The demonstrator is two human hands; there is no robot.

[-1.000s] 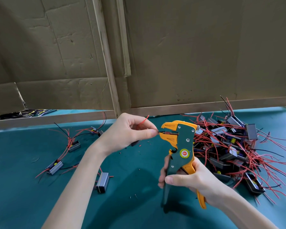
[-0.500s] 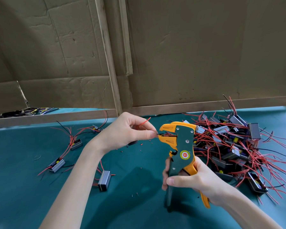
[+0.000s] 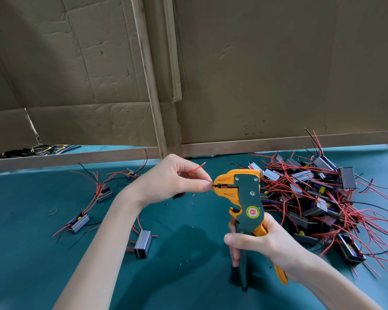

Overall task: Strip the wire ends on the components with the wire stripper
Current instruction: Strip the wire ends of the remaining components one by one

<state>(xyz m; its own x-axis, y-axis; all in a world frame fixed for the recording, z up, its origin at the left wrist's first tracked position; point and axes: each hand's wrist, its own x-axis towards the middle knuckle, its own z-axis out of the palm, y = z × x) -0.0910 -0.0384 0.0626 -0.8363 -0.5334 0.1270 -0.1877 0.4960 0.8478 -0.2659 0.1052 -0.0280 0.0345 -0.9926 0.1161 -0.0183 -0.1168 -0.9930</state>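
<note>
– Teal table (image 3: 31, 265) under us; what do we hold nearest?
– Our right hand (image 3: 267, 245) grips the stripper (image 3: 248, 198) by its handles, head up.
– And our left hand (image 3: 173, 177)?
– It pinches a black wire (image 3: 215, 186) whose end sits in the stripper's mouth; a red wire (image 3: 196, 168) sticks up past our fingers.
– Beyond?
– Loose components (image 3: 142, 243) to our left, a tangled pile (image 3: 318, 198) to our right, cardboard (image 3: 255, 74) behind.

components pile (image 3: 318, 198) right, scattered components (image 3: 77, 222) left
</note>
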